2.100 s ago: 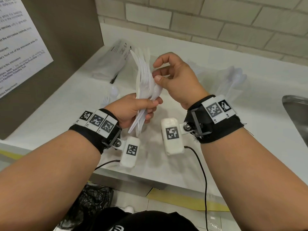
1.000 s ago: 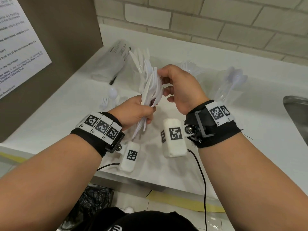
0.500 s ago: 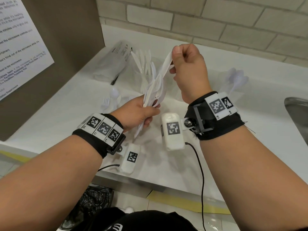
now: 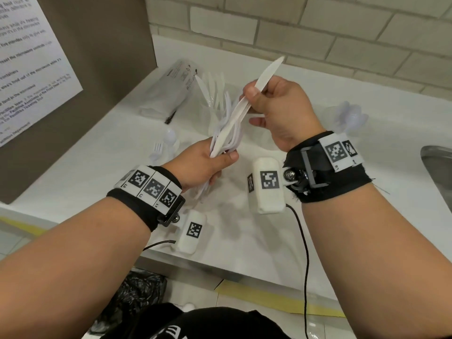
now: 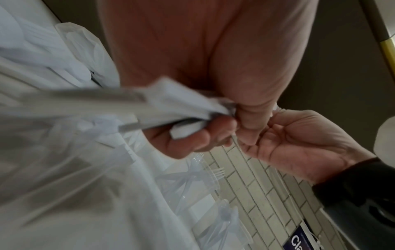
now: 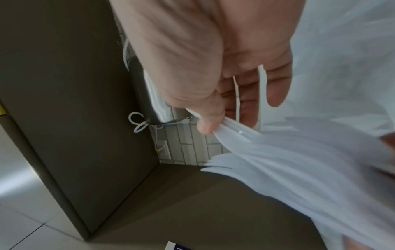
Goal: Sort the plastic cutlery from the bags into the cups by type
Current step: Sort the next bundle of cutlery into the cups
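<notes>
Head view: left hand (image 4: pixel 203 165) grips the cutlery bunch (image 4: pixel 226 133) upright like a holder, so right hand (image 4: pixel 281 106) can pinch a knife (image 4: pixel 265 75) above it.

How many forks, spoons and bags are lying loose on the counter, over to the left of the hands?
Fork: 1
Spoon: 1
Bag: 1
Total: 3

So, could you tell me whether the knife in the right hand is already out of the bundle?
Not yet: the right hand pinches the knife mid-length, while its lower end remains among the cutlery bundle gripped by the left hand.
</notes>
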Action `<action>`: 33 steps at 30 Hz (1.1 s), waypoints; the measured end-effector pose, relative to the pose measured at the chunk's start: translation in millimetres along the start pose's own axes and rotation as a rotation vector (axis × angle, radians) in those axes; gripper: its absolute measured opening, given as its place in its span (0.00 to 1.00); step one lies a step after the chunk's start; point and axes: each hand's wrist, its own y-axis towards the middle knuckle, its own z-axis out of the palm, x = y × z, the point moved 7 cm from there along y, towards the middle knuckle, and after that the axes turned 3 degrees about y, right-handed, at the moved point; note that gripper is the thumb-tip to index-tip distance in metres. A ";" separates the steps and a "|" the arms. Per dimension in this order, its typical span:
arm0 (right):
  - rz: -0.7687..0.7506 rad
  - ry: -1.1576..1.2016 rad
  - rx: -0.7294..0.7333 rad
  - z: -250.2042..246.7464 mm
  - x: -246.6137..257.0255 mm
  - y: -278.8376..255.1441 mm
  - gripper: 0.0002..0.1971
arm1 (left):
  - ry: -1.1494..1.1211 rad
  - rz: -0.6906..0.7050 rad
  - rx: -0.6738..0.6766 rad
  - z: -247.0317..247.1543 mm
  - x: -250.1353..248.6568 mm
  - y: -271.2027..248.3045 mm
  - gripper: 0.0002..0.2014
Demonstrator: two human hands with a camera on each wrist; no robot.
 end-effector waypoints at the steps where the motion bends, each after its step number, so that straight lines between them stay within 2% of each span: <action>1: -0.010 0.006 -0.022 -2.9 4.2 1.1 0.04 | -0.013 -0.003 0.016 0.6 0.6 -0.4 0.13; 3: -0.024 0.020 -0.031 -5.0 8.3 1.5 0.03 | -0.031 -0.010 0.035 1.4 0.1 -1.2 0.15; 5: -0.020 0.020 0.019 0.2 4.3 -0.2 0.02 | -0.059 -0.009 0.035 2.4 -3.2 -1.5 0.11; 8: 0.020 0.023 0.089 10.7 -10.7 -3.7 0.06 | -0.095 0.000 0.018 2.4 -6.2 -1.8 0.09; 12: 0.046 0.045 0.072 2.4 -12.3 -1.4 0.08 | -0.079 -0.007 0.036 3.5 -3.2 -3.6 0.09; 16: 0.039 -0.082 0.175 7.0 -8.4 -3.7 0.06 | -0.099 -0.010 0.041 4.2 -4.9 -3.3 0.09; 18: 0.004 -0.049 0.114 5.1 -3.2 -1.6 0.04 | -0.087 -0.014 0.042 5.2 -5.2 -2.9 0.08; 23: -0.096 0.259 -0.173 -21.8 28.6 7.7 0.06 | -0.032 -0.041 0.031 4.9 2.4 -3.8 0.10; 25: -0.201 0.297 -0.244 -31.7 42.3 6.2 0.06 | 0.018 -0.053 -0.029 -0.7 4.4 -1.4 0.11; 27: -0.245 0.261 -0.260 -32.4 45.7 2.4 0.07 | 0.052 -0.077 -0.130 -10.1 6.1 2.4 0.11; 30: -0.133 0.106 -0.198 -18.7 23.7 -1.8 0.05 | -0.037 -0.137 -0.221 -17.7 7.4 7.8 0.10; 32: -0.049 -0.047 -0.067 1.2 2.4 -7.0 0.02 | -0.075 -0.142 -0.252 -18.4 5.3 9.8 0.10; 33: -0.021 -0.136 0.001 11.7 -7.7 -10.3 0.03 | -0.072 -0.135 -0.266 -18.4 4.0 10.7 0.10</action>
